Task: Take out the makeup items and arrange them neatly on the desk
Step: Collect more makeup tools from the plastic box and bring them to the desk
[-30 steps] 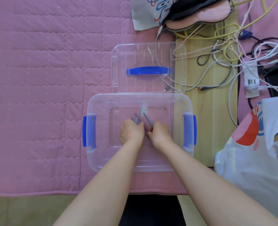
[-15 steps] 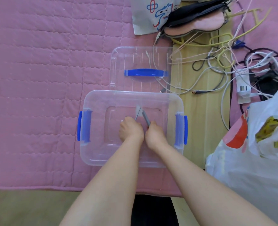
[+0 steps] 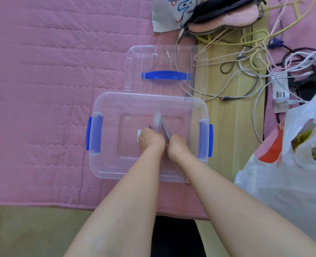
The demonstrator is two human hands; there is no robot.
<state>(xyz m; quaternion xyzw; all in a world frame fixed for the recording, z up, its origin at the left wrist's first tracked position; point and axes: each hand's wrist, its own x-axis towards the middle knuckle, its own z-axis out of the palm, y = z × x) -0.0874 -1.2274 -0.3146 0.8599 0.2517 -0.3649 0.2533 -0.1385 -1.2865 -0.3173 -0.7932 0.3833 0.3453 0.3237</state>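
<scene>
both hands were down inside the clear storage box [image 3: 116, 164] on the pink quilt [image 3: 42, 89]. the left hand [image 3: 150, 140] was curled round a grey brush [image 3: 159, 124] with a pale fluffy tip, and the right hand [image 3: 177, 147] gripped a second grey stick [image 3: 165, 131]; the two crossed just above the knuckles. the box lid [image 3: 162, 60] lay just behind the box, cables [image 3: 246, 71] to its right.

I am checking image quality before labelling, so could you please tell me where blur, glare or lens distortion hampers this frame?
Head view: soft, even light without hard shadows; wide-angle bending curves the clear plastic storage box at its edges; slim grey makeup sticks gripped by the left hand and right hand look smeared, a whitish blurred patch above them; mild sheen on the clear lid's blue handle.
</scene>
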